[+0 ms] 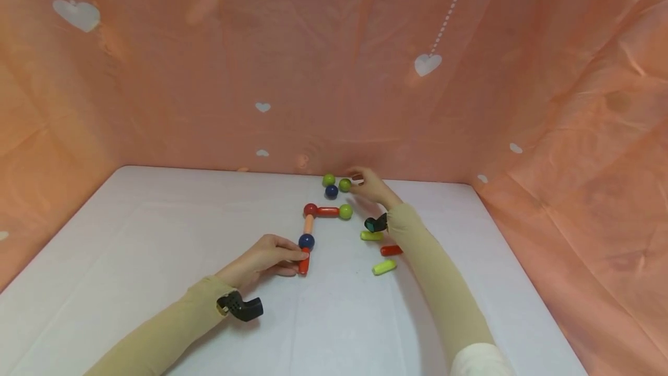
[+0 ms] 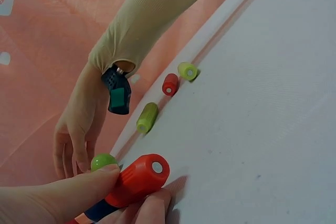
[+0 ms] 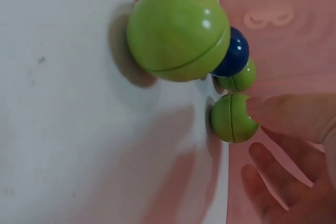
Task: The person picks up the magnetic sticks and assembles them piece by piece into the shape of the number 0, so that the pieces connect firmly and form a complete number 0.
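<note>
My left hand pinches a red magnetic rod between thumb and fingers; a round metal disc shows in its end in the left wrist view. This rod meets a dark blue ball, from which a peach rod runs to a dark red ball. From there another red rod leads sideways to a green ball. At the far table edge my right hand reaches a loose green ball, its thumb tip right at the ball and its other fingers spread apart.
Beside that ball lie a second green ball and a dark blue ball. Two yellow-green rods and a red rod lie under and beside the right forearm. An orange-pink curtain hangs behind the white table.
</note>
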The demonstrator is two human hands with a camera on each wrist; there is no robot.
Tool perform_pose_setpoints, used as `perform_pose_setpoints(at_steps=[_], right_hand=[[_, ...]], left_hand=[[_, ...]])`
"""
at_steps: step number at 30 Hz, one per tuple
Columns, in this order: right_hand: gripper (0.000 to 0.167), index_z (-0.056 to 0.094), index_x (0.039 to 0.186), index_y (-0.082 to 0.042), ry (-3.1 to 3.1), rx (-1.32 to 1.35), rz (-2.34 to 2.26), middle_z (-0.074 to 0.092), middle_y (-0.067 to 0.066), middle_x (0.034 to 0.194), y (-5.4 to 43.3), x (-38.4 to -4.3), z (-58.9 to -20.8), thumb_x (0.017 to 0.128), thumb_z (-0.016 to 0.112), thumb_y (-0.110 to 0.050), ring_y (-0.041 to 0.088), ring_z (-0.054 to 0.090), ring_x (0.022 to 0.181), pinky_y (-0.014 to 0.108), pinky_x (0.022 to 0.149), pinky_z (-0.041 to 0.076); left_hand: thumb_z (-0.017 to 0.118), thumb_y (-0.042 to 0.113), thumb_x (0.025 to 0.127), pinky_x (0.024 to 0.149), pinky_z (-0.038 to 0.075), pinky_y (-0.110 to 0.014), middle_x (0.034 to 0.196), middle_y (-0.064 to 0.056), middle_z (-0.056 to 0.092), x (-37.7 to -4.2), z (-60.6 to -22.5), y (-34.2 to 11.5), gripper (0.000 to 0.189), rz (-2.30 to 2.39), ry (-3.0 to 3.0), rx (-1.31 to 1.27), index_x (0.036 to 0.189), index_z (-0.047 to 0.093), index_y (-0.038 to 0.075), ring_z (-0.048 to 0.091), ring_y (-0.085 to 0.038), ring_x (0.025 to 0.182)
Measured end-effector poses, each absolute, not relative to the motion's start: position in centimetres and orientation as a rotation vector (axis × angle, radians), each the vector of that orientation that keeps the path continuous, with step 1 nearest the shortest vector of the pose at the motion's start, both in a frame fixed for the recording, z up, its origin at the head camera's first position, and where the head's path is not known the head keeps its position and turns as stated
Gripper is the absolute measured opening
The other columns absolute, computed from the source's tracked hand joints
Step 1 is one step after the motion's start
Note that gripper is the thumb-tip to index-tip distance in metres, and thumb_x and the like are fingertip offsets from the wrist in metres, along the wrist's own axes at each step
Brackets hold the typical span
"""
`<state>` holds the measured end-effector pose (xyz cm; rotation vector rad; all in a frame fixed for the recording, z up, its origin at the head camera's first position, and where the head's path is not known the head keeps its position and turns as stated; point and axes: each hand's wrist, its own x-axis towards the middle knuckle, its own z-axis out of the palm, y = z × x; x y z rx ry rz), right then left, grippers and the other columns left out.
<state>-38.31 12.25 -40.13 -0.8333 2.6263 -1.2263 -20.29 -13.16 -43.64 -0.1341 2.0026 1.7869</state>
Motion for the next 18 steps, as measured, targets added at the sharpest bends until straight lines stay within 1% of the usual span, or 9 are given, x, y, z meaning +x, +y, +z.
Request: perform_pose_setpoints(at_steps=[6, 11, 14, 18], right_hand=[[0.043, 0.053, 0.128, 0.006, 2.618, -0.790, -1.208, 0.055, 0.022, 0.127, 12.06, -38.40, -40.49, 0.085, 0.060, 0.011, 0.037, 0.049, 0.120, 0.043, 0.100, 0.043], [0.040, 0.056, 0.125, 0.005, 2.602, -0.742, -1.227, 0.057, 0.019, 0.124, 11.98, -38.23, -40.53, 0.085, 0.062, 0.009, 0.034, 0.052, 0.116, 0.040, 0.098, 0.045], [0.037, 0.059, 0.123, 0.002, 2.602, -0.707, -1.203, 0.059, 0.015, 0.121, 11.93, -38.10, -40.73, 0.086, 0.064, 0.005, 0.031, 0.054, 0.113, 0.038, 0.097, 0.046], [0.033, 0.062, 0.121, -0.004, 2.605, -0.637, -1.167, 0.060, 0.008, 0.119, 11.91, -37.91, -41.12, 0.088, 0.067, -0.003, 0.027, 0.054, 0.111, 0.036, 0.095, 0.047]], left_hand=[[0.078, 0.017, 0.081, 0.071, 0.057, -0.031, 0.085, -0.013, 0.069, -20.25, -43.44, -13.17, 0.035, 1.776, 2.007, -0.121, 0.105, 0.066, -0.005, 0.067, -0.018, 0.069], [0.078, 0.018, 0.081, 0.071, 0.057, -0.031, 0.087, -0.012, 0.068, -20.22, -43.41, -13.27, 0.036, 1.774, 2.015, -0.113, 0.106, 0.065, -0.004, 0.066, -0.018, 0.070], [0.078, 0.018, 0.081, 0.071, 0.057, -0.031, 0.087, -0.012, 0.068, -20.21, -43.43, -13.29, 0.036, 1.771, 2.012, -0.114, 0.106, 0.065, -0.004, 0.066, -0.017, 0.070], [0.078, 0.018, 0.081, 0.070, 0.057, -0.030, 0.086, -0.012, 0.068, -20.25, -43.55, -13.30, 0.035, 1.775, 2.002, -0.120, 0.106, 0.066, -0.004, 0.066, -0.017, 0.069]])
